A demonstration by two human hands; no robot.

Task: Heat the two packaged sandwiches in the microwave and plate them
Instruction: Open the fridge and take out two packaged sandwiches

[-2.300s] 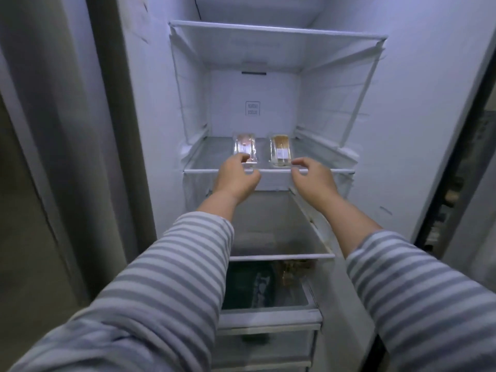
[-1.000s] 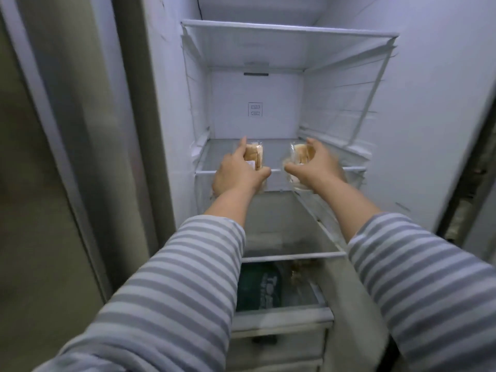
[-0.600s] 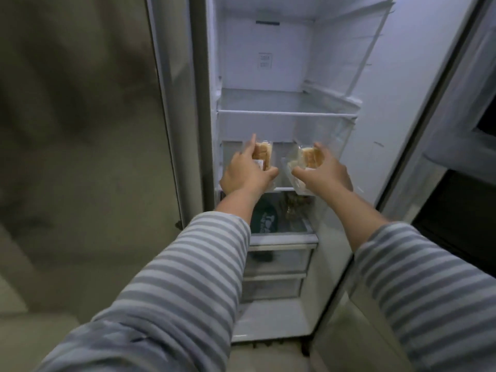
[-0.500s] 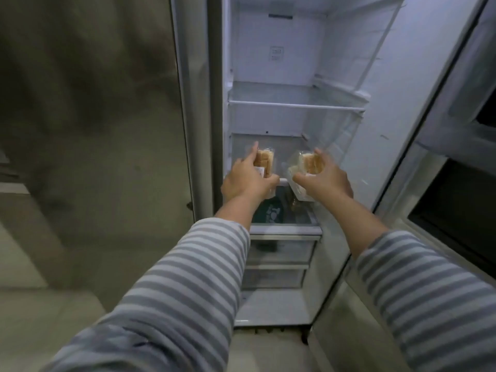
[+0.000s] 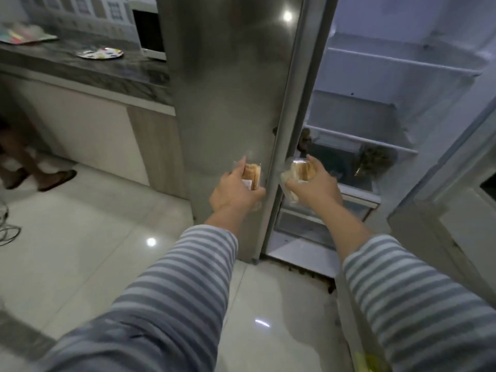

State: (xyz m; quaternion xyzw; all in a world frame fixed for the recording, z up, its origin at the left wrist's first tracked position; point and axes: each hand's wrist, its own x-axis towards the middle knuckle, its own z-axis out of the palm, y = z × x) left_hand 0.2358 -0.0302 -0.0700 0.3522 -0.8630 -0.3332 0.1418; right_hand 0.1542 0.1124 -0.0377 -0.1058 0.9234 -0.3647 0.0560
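- a person in striped sleeves stands before an open refrigerator (image 5: 375,108), both arms stretched forward at chest height.
- the left hand (image 5: 232,193) grasps a packaged sandwich (image 5: 252,174), fingers curled round its clear wrapper; the pack stands on end in front of the closed steel door (image 5: 230,89), at about 12 o'clock from the hand.
- the right hand (image 5: 312,187) grasps a second packaged sandwich (image 5: 302,170), thumb on top and fingers wrapped beneath, in front of the open compartment's lower drawers.
- the two packs sit side by side near the centre of the view, just apart, with the door's edge between them.
- at 10 o'clock a grey marble counter (image 5: 88,67) carries a patterned plate (image 5: 99,53); a second colourful flat item (image 5: 25,36) lies farther along at the far left.
- a white microwave (image 5: 149,33) stands on the counter just beside the refrigerator, at 11 o'clock.
- at 9 o'clock another person's sandalled feet (image 5: 40,178) rest on the glossy tiled floor (image 5: 80,251).
- dark, blurred items sit in the refrigerator's lower section at 2 o'clock; what they are cannot be told.
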